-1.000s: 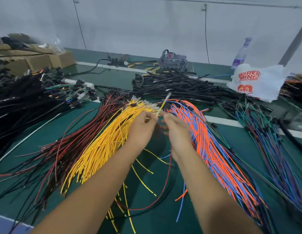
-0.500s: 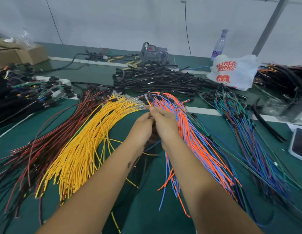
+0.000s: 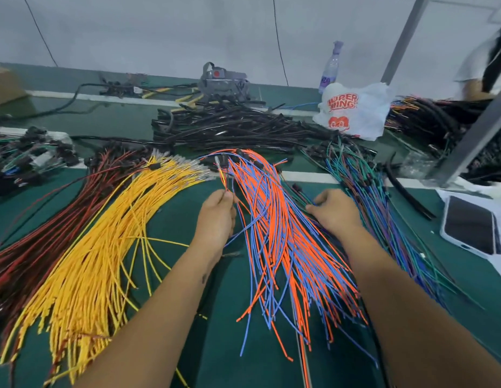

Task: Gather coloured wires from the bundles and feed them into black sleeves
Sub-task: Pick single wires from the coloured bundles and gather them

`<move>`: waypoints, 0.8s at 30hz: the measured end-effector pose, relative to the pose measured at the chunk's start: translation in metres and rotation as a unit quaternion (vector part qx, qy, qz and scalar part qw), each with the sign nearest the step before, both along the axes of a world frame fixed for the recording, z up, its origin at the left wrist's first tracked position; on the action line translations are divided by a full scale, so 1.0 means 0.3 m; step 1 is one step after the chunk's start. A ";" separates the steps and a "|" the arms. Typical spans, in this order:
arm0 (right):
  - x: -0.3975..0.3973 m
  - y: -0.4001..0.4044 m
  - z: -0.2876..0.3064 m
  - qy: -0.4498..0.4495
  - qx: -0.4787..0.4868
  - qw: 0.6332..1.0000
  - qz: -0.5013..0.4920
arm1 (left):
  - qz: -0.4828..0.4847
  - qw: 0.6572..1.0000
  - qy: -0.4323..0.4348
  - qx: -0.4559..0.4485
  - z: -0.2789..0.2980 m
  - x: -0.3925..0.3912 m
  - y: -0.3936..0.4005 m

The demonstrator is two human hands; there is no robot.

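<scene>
- Left hand [image 3: 215,217] pinches a few gathered wires [image 3: 225,177], tips up.
- Right hand [image 3: 334,211] reaches into the green/blue bundle [image 3: 364,186]; I can't tell its grasp.
- Step: gathering. Next I need one strand separated.
- Black sleeves [image 3: 229,127] piled behind on the surface [image 3: 171,228].

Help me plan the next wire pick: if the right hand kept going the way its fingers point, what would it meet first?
Probably the orange and blue wire bundle: the right hand points left at its edge, though depth is unclear.
</scene>
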State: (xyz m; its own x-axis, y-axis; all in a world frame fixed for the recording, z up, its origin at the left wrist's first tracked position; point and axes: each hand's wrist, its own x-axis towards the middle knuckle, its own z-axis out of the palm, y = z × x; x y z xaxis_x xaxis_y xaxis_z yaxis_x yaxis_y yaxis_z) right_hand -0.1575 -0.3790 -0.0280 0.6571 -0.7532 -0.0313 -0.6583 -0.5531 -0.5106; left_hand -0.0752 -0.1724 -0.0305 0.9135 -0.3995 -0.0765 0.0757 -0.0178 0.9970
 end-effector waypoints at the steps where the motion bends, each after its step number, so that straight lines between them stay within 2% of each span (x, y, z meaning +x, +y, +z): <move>1: -0.003 -0.013 0.003 -0.007 0.018 1.000 0.016 | 0.001 1.000 -0.013 0.007 -0.006 0.001 -0.004; 2: -0.005 -0.024 0.007 -0.025 0.041 0.999 0.022 | 0.000 1.000 -0.025 0.014 -0.014 0.001 -0.005; 4: -0.010 -0.038 0.020 -0.118 0.101 0.988 0.003 | -0.001 0.999 -0.041 0.018 -0.027 0.001 -0.004; 6: -0.024 -0.049 0.041 -0.228 0.196 0.953 -0.038 | 0.001 0.999 -0.045 0.013 -0.033 0.004 0.000; 10: -0.044 -0.023 0.127 -0.374 0.348 0.858 -0.055 | 0.005 0.999 -0.049 -0.002 -0.013 -0.008 -0.010; 12: -0.028 0.020 0.169 -0.445 0.434 0.782 -0.040 | 0.002 0.998 -0.018 -0.052 0.012 -0.027 -0.032; 14: -0.001 0.091 0.192 -0.466 0.525 0.712 -0.018 | -0.013 0.993 0.030 -0.110 0.037 -0.053 -0.058; 15: 0.015 0.131 0.192 -0.459 0.556 0.693 -0.003 | -0.024 0.990 0.047 -0.131 0.046 -0.066 -0.071; 16: 0.030 0.171 0.187 -0.449 0.574 0.685 0.013 | -0.034 0.988 0.056 -0.141 0.052 -0.078 -0.083; 18: 0.060 0.246 0.158 -0.430 0.578 0.693 0.028 | -0.040 0.987 0.066 -0.139 0.061 -0.097 -0.097; 21: 0.087 0.339 0.111 -0.434 0.516 0.738 0.025 | -0.026 0.984 0.092 -0.150 0.075 -0.098 -0.093; 24: 0.109 0.402 0.069 -0.443 0.431 0.785 0.047 | -0.007 0.989 0.043 -0.141 0.073 -0.090 -0.081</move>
State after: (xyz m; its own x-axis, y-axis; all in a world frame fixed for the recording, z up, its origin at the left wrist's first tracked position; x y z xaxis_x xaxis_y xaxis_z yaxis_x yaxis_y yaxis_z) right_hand -0.1247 -0.2584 -0.0072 0.7602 -0.6497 -0.0014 0.1895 0.2239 -0.9560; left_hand -0.1021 -0.1965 -0.0087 0.9030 -0.4279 -0.0381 0.1629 0.2590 0.9520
